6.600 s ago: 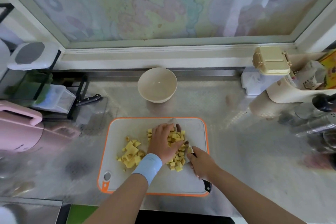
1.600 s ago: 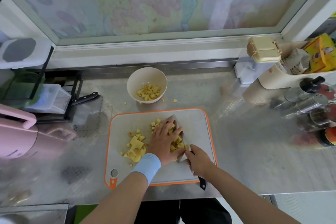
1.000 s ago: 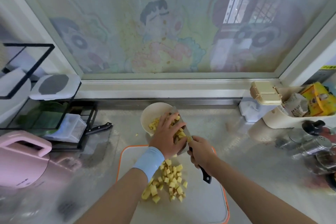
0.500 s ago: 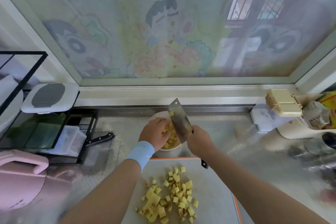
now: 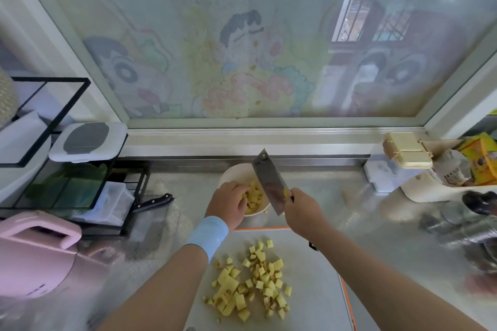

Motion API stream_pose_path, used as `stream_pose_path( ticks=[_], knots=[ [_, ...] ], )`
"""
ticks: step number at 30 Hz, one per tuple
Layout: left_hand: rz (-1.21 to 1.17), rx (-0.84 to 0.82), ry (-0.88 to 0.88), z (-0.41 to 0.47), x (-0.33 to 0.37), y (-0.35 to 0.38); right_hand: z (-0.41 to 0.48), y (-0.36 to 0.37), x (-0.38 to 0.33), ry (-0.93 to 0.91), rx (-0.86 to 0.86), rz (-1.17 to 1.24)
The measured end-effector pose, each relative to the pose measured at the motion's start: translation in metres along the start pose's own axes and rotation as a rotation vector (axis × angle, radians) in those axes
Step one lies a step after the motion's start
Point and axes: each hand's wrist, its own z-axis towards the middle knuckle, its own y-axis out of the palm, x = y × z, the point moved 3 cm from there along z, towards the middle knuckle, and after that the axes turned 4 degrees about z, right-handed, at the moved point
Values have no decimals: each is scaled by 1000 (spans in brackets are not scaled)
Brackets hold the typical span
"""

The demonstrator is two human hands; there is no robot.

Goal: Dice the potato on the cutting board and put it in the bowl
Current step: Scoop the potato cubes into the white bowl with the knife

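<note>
Left hand (image 5: pixel 228 203) is over the cream bowl (image 5: pixel 231 171), fingers bent down among the yellow potato cubes (image 5: pixel 254 196) inside; whether it grips any, can't tell. Right hand (image 5: pixel 302 208) grips the cleaver (image 5: pixel 269 183) by its handle, blade tilted up across the bowl's right rim, tip toward the window. Nearer the person, a heap of potato dice (image 5: pixel 252 285) lies on the orange-edged cutting board (image 5: pixel 317 277). The bowl stands on the counter (image 5: pixel 349 212) just beyond the board. There's a blue wristband (image 5: pixel 208 232) on the left wrist.

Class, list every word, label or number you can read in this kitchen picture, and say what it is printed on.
Nothing is legible.
Yellow packet: print blurred.
White pouch beside it: print too small.
Cleaver: gold emblem, unreadable.
Pink appliance: marks too small.
</note>
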Motion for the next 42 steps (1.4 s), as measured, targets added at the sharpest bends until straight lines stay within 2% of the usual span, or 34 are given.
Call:
stream_pose_path(
  ticks=[5,7,10,14,16,17,20,23,26,29,33,38,42],
  knots=[
    [-100,104,45,-44,24,4,-31,1,28,43,2,47],
    [-121,75,76,-64,34,15,-44,3,43,44,24,13],
    [-126,-87,69,-91,46,37,-63,7,66,63,68,28],
    [66,-467,19,-104,50,76,-85,17,104,128,39,-31],
    [155,-587,16,-108,51,90,-95,24,125,143,12,-28],
    [153,-580,18,-110,53,94,-98,28,136,143,-12,-28],
    [39,-420,46,-116,61,88,-108,39,159,152,-86,-14],
    [84,-324,93,-126,64,86,-110,49,173,218,-122,28],
    [187,-389,52,-141,62,94,-112,54,180,282,-114,88],
    [270,-488,63,-151,62,104,-115,62,184,292,-203,74],
    [208,-379,-89,-152,57,100,-118,75,177,292,-276,117],
    [112,-413,-194,-144,59,105,-122,92,162,297,-325,185],
    [54,-370,-194,-141,65,108,-124,102,146,295,-394,257]
  ],
)
